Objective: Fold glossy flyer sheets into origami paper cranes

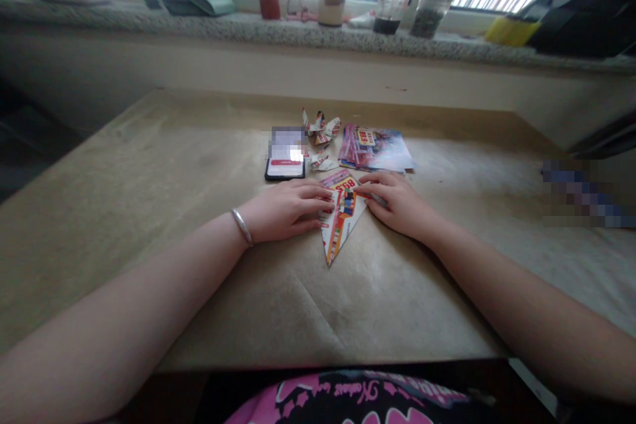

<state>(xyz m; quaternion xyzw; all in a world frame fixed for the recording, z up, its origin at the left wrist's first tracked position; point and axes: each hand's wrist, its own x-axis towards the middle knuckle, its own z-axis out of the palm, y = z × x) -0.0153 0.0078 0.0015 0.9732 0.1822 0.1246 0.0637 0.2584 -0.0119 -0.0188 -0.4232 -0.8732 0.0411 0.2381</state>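
Observation:
A colourful printed sheet folded into a narrow kite shape lies on the brown paper-covered table, its point toward me. My left hand, with a silver bangle on the wrist, rests flat on the sheet's left edge, fingers stretched out. My right hand presses on the sheet's upper right edge, fingers together and curled slightly onto the paper.
A phone lies just beyond the sheet. Small folded paper figures and a stack of printed leaflets sit behind it. The stone windowsill carries bottles, jars and a yellow object.

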